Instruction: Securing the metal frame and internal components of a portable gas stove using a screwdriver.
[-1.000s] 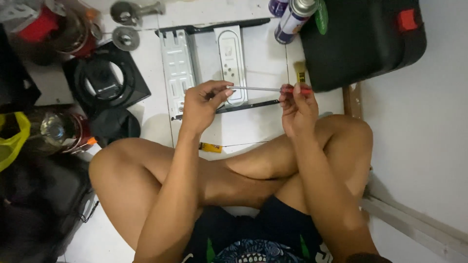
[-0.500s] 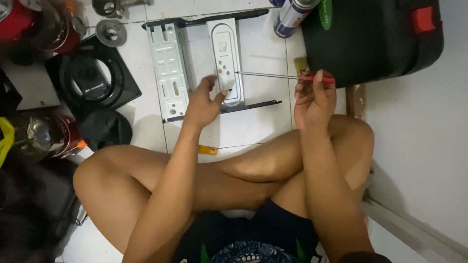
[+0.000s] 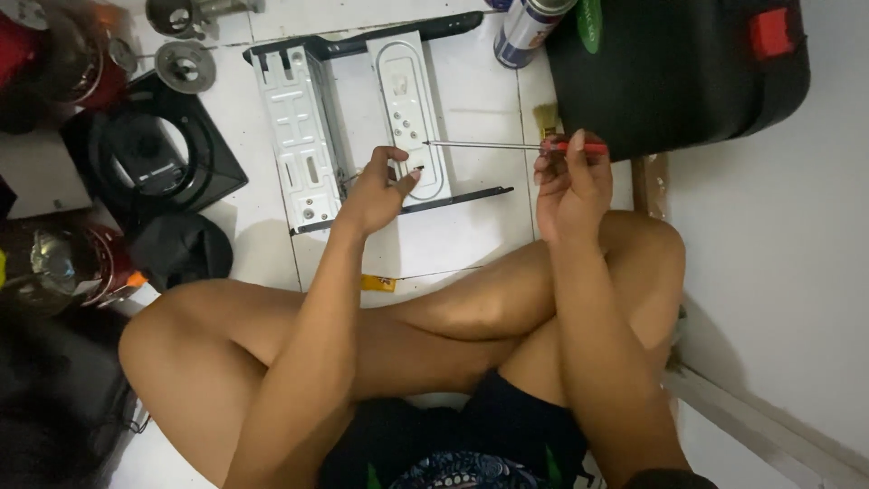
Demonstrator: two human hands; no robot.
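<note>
Black case (image 3: 674,68) far right on the white floor (image 3: 453,240), biggest item in view. Black square speaker (image 3: 149,158) far left, dark cloth (image 3: 181,249) just near side of it. Metal bracket (image 3: 362,118) lies flat at far centre: grey perforated plates in a black frame. Spray can (image 3: 528,27) stands at far edge between bracket and case, touching neither that I can tell. Two round metal parts (image 3: 186,63) far left above the speaker.

Person sits cross-legged, knees near centre.

Left hand (image 3: 376,190) rests on the bracket's near edge, fingers curled, thumb and forefinger pinched; whether anything small is in the pinch, can't tell.

Right hand (image 3: 570,181) closed around red handle of a thin screwdriver (image 3: 507,145), held level above the floor, shaft pointing left, tip over the bracket's right plate.

Small yellow tag (image 3: 378,282) on floor near left knee.
</note>
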